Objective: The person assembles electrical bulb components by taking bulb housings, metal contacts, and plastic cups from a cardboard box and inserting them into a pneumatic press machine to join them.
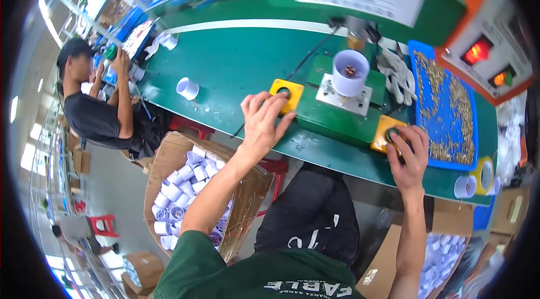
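Observation:
My left hand [263, 124] rests with spread fingers on a yellow button box [292, 109] at the table's front edge, its fingertips by the dark round button. My right hand [411, 159] lies over a second yellow button box [380, 137], fingers apart at its button. Neither hand holds anything. Between and beyond them, a white plastic cup [341, 81] stands upright on a metal plate [358, 107] of the green press, with small copper-coloured metal parts inside it. A brass-coloured press tip [355, 41] hangs just above and behind the cup.
A blue tray [426, 141] of small brass pieces lies right, beside grey-white gloves [398, 77]. Another white cup [188, 88] sits left on the green table. Cartons of white cups stand left [159, 172] and right [460, 214] of my legs. A co-worker [101, 108] sits at the left.

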Demonstrator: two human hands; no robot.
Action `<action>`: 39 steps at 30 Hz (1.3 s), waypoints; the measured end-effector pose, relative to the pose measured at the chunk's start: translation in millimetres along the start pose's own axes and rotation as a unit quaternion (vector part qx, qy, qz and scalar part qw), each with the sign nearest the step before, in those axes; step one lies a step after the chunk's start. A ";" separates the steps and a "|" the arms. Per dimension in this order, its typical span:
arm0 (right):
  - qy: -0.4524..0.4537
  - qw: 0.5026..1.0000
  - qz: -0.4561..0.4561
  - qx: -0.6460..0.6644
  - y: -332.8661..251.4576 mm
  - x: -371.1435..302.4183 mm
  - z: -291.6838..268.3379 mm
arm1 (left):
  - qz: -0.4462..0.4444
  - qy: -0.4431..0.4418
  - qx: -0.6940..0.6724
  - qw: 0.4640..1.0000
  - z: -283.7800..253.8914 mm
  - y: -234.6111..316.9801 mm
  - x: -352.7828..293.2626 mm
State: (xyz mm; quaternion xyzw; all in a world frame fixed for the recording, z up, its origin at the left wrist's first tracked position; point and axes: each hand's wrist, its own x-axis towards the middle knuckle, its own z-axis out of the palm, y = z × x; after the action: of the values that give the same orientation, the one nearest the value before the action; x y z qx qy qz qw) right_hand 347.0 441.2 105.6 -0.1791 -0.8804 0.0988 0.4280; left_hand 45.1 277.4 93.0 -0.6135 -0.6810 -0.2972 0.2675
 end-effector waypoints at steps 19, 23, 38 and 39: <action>-0.148 0.949 0.265 -0.080 91.6 4.9 -54.9 | -0.052 -0.002 -0.076 0.996 2.1 1.3 -0.3; -0.222 0.935 0.275 -0.030 91.9 19.3 -49.5 | -0.048 -0.004 -0.081 0.996 0.1 0.7 -1.0; -0.278 0.935 0.211 -0.058 86.3 49.4 -78.6 | -0.047 0.019 -0.093 0.994 0.3 4.0 2.4; -0.264 0.938 0.214 -0.063 81.6 58.0 -81.5 | -0.047 0.026 -0.091 0.994 1.7 3.0 1.9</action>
State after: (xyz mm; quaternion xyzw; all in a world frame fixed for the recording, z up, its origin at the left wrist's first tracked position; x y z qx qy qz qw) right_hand 397.1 540.8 170.5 -0.3575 -0.9068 0.1765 0.1373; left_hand 47.9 280.2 93.5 -0.5947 -0.6721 -0.3857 0.2141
